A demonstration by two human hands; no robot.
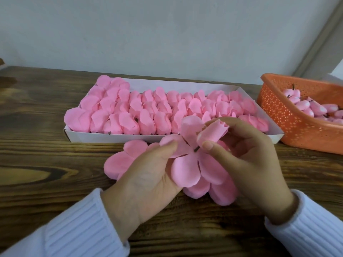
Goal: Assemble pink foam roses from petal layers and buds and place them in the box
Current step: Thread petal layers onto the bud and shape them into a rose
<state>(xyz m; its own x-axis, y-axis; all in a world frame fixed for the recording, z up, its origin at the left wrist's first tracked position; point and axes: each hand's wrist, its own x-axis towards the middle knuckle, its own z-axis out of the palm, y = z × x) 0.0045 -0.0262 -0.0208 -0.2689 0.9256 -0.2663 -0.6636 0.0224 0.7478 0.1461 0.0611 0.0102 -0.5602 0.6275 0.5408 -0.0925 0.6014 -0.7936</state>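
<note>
Pink foam forms the petal layer (187,166), a lobed sheet held just above the counter (46,145) at centre frame, between the two hands. The left hand (148,175) grips the layer's left side, thumb pressed on the upper face of one lobe and fingers curled beneath, hidden by the foam. The right hand (246,156) pinches a bud (213,133) between thumb and fingertips; the bud is tilted, its closed tip toward the upper right. A dark stem (196,149) at the bud's base meets the slit centre of the layer; whether it passes through cannot be told.

Beneath and to the left of the hands, loose layers (120,160) lie on the counter, partly covered by the left hand and by the held layer. The box (104,137), white and shallow, stands just beyond the hands with a long side toward the viewer. It is packed with rows of roses (144,112); the raised lobe, the bud and the right hand hide part of its near rim. The basket (289,117), orange and perforated, stands just right of the box at the frame edge and holds more buds (313,108). White ribbed sleeves (79,225) cover both wrists. A pale wall (167,34) rises behind the counter.
</note>
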